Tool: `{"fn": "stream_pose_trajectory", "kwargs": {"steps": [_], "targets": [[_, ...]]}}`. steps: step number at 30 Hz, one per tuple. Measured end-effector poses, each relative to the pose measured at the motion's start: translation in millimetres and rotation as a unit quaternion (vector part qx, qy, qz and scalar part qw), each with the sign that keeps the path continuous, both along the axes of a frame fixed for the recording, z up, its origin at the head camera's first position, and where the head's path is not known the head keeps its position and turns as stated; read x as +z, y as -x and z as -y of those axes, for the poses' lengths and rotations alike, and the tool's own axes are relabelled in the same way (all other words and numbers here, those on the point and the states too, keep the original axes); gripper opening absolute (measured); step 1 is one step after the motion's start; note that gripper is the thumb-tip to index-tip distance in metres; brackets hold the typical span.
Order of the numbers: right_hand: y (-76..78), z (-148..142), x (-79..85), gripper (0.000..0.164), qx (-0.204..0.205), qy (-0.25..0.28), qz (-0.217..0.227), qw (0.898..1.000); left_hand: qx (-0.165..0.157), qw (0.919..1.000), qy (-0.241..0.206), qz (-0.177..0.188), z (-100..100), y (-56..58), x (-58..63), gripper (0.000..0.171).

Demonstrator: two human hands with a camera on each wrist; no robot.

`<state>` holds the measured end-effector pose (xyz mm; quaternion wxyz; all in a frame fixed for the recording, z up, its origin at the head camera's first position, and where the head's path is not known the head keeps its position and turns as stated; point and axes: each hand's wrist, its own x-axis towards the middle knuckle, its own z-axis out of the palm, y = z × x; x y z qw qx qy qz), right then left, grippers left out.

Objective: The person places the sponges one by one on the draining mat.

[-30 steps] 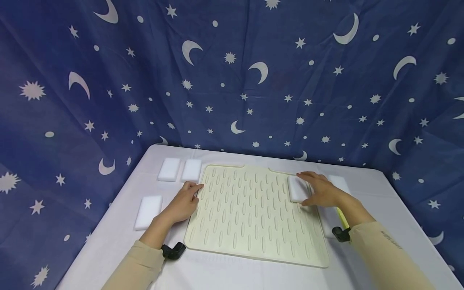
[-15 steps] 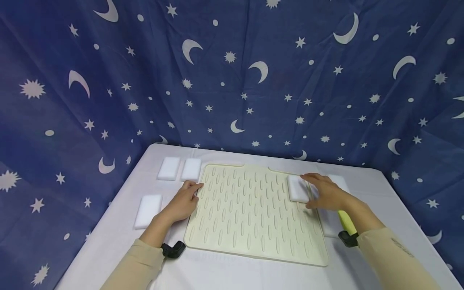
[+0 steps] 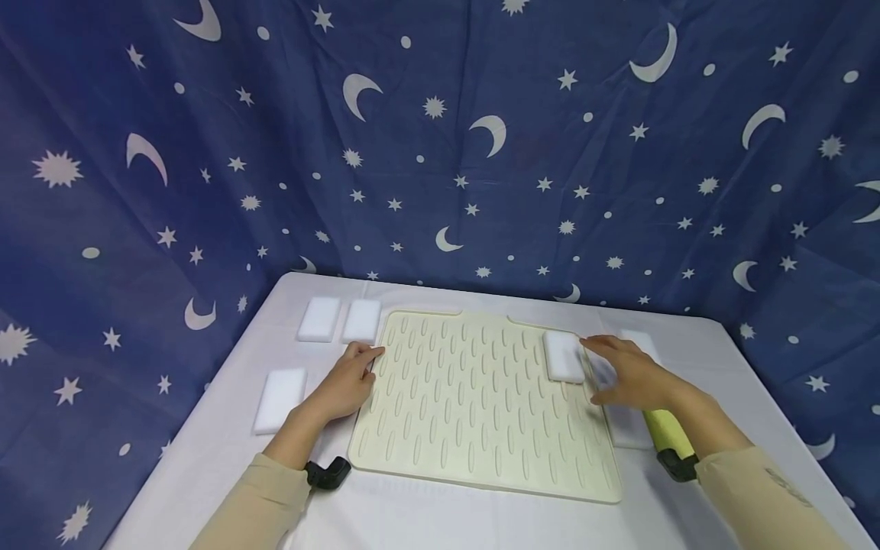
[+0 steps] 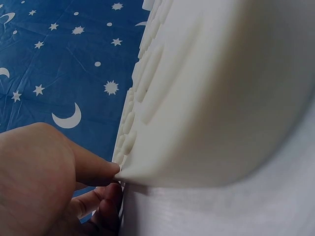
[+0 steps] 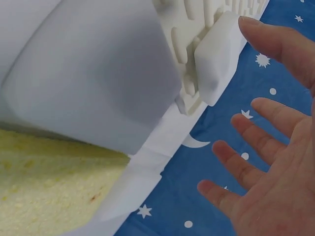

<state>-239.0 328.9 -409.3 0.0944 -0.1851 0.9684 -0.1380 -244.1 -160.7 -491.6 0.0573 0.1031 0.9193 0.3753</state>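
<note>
A cream mat [image 3: 474, 416] with rows of raised oval ridges lies on the table. My left hand [image 3: 347, 386] pinches its left edge; in the left wrist view the fingers [image 4: 96, 169] meet at the mat's rim. On the mat's upper right corner rests a white sponge block [image 3: 564, 357]. Just right of that block, my right hand [image 3: 635, 374] hovers with fingers spread and holds nothing. The right wrist view shows its open palm [image 5: 280, 196], and the thumb tip appears close to the block; contact cannot be told.
Three white blocks lie left of the mat, one of them near my left forearm [image 3: 280, 401]. More white blocks [image 3: 639, 344] sit partly behind my right hand. A yellow sponge [image 3: 667, 431] is beside my right wrist. A blue star-patterned cloth [image 3: 440, 153] hangs behind the table.
My right hand has drawn away from the white sponge block toward the right, leaving it on the mat. More of the yellow sponge shows. My left hand stays in place.
</note>
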Motion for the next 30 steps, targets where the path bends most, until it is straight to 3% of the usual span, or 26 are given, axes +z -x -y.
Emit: {"fn": "stream_pose_trajectory", "kwargs": {"steps": [12, 30], "targets": [[-15.7, -8.3, 6.0, 0.096, -0.001, -0.001, 0.003, 1.0, 0.005, 1.0, -0.002, 0.001, -1.4, 1.8, -1.0, 0.051], [-31.1, -21.6, -1.5, 0.1, -0.008, -0.011, 0.025, 1.0, 0.006, 1.0, 0.006, 0.001, -0.6, 1.6, -1.5, 0.052]]}}
